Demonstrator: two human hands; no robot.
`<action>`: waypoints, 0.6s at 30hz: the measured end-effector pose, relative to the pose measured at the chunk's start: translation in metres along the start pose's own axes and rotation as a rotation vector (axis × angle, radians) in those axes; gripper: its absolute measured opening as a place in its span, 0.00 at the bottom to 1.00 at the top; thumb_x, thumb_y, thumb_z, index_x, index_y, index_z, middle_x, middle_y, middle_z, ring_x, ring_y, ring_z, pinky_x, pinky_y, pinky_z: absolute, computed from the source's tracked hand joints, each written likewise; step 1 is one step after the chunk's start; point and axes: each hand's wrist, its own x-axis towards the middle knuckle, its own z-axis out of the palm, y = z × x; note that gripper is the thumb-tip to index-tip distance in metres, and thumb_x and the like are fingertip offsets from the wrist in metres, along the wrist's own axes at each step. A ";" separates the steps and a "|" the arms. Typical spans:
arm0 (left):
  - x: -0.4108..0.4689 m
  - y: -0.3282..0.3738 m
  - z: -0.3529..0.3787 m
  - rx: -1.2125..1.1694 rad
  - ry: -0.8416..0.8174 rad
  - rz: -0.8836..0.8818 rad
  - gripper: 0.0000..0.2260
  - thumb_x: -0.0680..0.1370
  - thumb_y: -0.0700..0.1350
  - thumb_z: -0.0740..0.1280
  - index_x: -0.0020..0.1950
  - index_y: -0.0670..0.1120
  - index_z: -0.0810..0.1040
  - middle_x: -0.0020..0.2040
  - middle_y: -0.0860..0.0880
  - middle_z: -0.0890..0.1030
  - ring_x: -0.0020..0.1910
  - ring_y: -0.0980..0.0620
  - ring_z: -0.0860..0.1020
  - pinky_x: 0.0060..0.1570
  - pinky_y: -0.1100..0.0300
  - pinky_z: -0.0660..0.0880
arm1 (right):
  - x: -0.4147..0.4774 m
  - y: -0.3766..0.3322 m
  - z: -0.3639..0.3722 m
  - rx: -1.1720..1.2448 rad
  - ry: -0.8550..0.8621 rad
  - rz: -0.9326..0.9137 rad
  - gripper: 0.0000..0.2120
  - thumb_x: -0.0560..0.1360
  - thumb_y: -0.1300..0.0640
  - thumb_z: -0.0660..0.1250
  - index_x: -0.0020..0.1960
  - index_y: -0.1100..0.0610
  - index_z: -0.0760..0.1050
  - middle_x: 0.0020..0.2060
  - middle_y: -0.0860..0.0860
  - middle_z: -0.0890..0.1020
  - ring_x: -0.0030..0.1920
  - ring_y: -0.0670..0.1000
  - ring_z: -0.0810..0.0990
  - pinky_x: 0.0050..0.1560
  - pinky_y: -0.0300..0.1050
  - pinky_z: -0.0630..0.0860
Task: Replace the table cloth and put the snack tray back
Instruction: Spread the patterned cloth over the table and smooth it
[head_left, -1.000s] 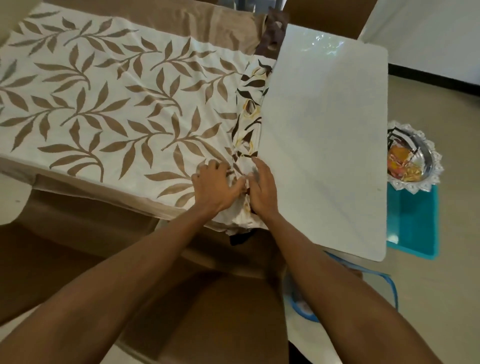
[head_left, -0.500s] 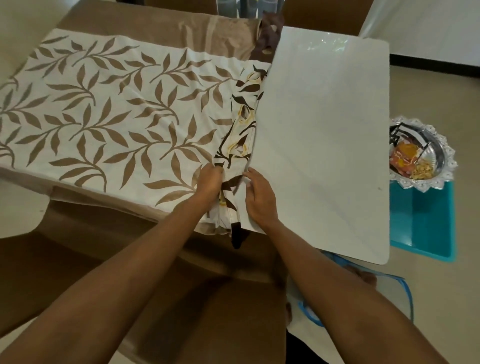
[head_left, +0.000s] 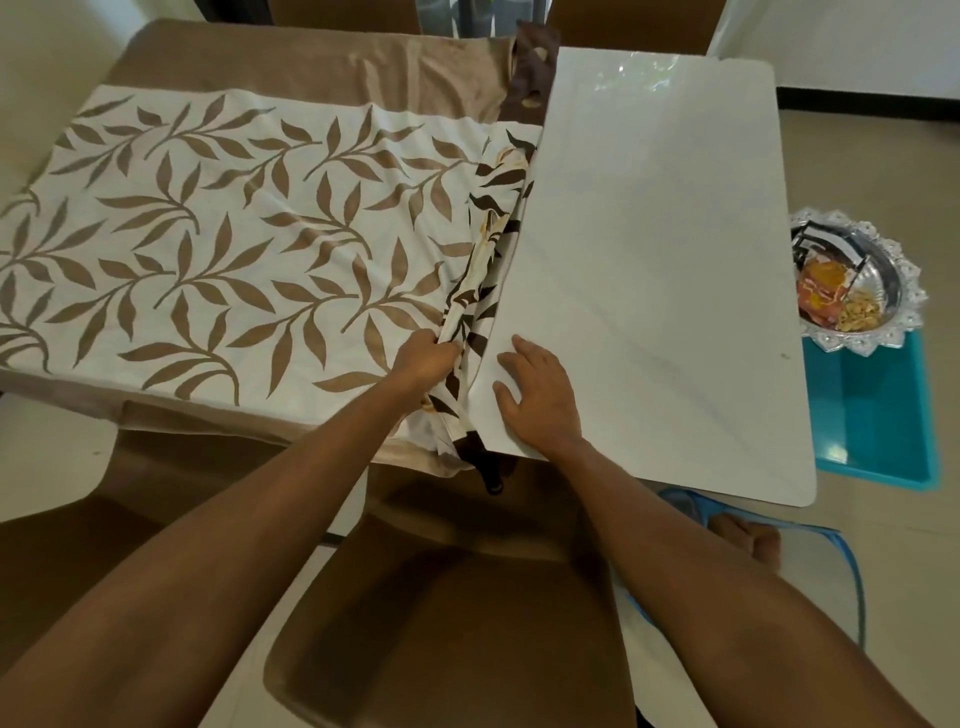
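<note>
Left hand (head_left: 426, 358): fingers curled, pinching the bunched dark-leaf cloth (head_left: 485, 270) near the tabletop's near edge. Right hand (head_left: 540, 400): fingers spread, palm flat on the bare white tabletop (head_left: 649, 260), just beside the bunch. Tan-leaf table cloth (head_left: 208, 249) covers the left part. Snack tray (head_left: 906, 296) sits beyond the right edge, on a teal box (head_left: 872, 415).

Probably a home dining room, leaf-print tablecloth (head_left: 234, 249) on table (head_left: 649, 260), brown chair (head_left: 457, 623), silver snack tray (head_left: 910, 291)
</note>
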 end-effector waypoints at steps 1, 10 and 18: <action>0.001 0.000 -0.004 -0.094 0.015 -0.029 0.08 0.82 0.49 0.63 0.51 0.44 0.75 0.44 0.46 0.78 0.43 0.49 0.77 0.48 0.54 0.76 | 0.000 0.000 0.000 -0.004 0.000 -0.003 0.19 0.79 0.51 0.66 0.68 0.56 0.76 0.74 0.55 0.72 0.74 0.55 0.68 0.75 0.51 0.64; 0.007 -0.032 -0.049 -0.584 -0.060 -0.170 0.23 0.72 0.57 0.75 0.61 0.46 0.80 0.53 0.45 0.85 0.53 0.44 0.84 0.53 0.48 0.82 | 0.014 -0.039 0.019 -0.095 -0.043 0.119 0.27 0.80 0.36 0.58 0.76 0.46 0.66 0.79 0.55 0.63 0.78 0.57 0.60 0.78 0.62 0.53; -0.004 -0.045 -0.037 0.112 -0.054 0.107 0.15 0.76 0.49 0.71 0.59 0.46 0.75 0.51 0.48 0.80 0.51 0.47 0.79 0.46 0.56 0.76 | 0.012 -0.063 0.051 -0.213 -0.128 -0.094 0.22 0.82 0.48 0.54 0.72 0.52 0.71 0.76 0.55 0.69 0.78 0.58 0.63 0.77 0.66 0.58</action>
